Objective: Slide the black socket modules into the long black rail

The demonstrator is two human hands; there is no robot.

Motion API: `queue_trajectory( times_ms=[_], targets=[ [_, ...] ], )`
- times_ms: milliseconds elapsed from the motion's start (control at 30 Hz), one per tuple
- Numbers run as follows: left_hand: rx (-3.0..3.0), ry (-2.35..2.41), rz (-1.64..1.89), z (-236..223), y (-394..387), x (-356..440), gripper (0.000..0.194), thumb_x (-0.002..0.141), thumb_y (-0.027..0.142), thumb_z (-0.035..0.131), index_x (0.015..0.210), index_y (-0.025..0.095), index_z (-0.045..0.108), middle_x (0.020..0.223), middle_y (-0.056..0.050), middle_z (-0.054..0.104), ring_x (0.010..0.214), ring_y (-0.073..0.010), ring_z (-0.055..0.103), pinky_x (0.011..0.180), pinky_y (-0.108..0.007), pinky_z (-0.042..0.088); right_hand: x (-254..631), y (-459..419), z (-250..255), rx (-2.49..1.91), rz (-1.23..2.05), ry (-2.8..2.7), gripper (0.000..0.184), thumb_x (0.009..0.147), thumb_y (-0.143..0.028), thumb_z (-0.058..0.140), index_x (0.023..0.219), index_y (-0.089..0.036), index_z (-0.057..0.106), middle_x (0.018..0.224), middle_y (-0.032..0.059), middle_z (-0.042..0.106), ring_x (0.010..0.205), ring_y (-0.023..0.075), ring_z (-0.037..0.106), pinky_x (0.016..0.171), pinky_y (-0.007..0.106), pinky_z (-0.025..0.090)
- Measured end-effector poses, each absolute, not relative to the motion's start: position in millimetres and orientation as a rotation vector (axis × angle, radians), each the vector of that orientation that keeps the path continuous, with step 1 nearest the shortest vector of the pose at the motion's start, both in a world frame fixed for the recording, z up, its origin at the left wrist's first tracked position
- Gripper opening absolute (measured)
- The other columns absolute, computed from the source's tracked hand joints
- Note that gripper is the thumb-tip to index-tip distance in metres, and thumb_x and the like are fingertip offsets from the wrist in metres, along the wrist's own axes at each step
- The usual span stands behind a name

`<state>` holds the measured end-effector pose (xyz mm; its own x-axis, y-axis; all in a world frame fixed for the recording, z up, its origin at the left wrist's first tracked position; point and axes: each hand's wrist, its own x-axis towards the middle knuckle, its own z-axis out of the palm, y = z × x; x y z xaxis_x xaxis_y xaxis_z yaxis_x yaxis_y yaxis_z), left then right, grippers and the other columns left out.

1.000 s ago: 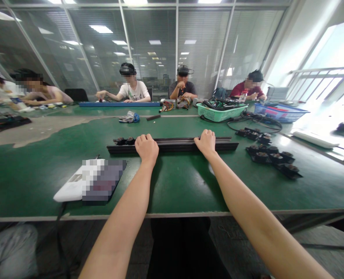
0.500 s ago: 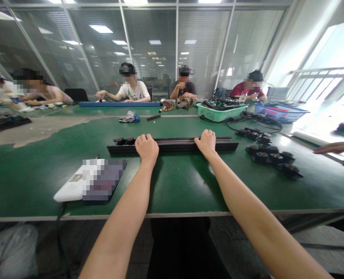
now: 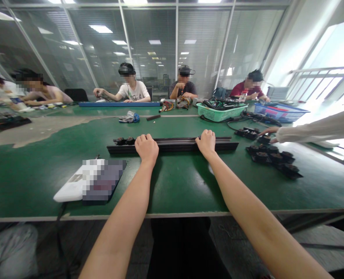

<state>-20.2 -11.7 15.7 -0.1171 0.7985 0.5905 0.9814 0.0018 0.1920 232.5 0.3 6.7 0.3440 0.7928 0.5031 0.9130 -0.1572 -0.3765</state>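
The only camera, worn on the head, looked forward and down, close over the left hand (image 3: 147, 149) and right hand (image 3: 207, 142), onto the green table (image 3: 178, 190).

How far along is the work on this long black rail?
Done: small black units already sit at the left end of the long black metal rail. In hand: your left hand and right hand grip the rail. Left: more black units lie loose on the green table, near a co-worker's hand.
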Motion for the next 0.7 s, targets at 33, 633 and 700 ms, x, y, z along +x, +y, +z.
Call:
queue_trajectory(
  times_ms=[33,633,700],
  targets=[
    [-1.843,-1.970,-0.817,15.7,-11.7,-20.2,0.035,0.101,0.019,0.043,0.126,0.010,0.066,0.131,-0.023,0.066,0.127,-0.0388,0.056,0.111,-0.049,0.042,232.2,-0.2,7.2,-1.984,-0.244,-1.485,0.023,0.093,-0.017,0.060,0.114,-0.009,0.061,0.125,0.0251,0.064,0.122,0.0355,0.057,0.104,0.046,0.046],
    [-1.820,-1.964,-0.795,14.8,-10.0,-20.7,0.033,0.101,0.020,0.045,0.123,0.011,0.067,0.128,-0.022,0.067,0.126,-0.0382,0.058,0.110,-0.049,0.044,227.1,-8.2,15.1,-2.046,-0.235,-1.470,0.022,0.096,-0.014,0.055,0.116,-0.007,0.061,0.125,0.0248,0.064,0.121,0.0330,0.057,0.105,0.042,0.044],
    [-1.824,-1.961,-0.803,14.9,-10.1,-20.8,0.033,0.101,0.020,0.045,0.123,0.012,0.067,0.129,-0.022,0.068,0.126,-0.0382,0.058,0.110,-0.049,0.044,227.8,-7.8,14.8,-2.048,-0.234,-1.465,0.022,0.095,-0.013,0.055,0.116,-0.007,0.061,0.126,0.0245,0.064,0.121,0.0329,0.057,0.104,0.041,0.045]
  ],
)
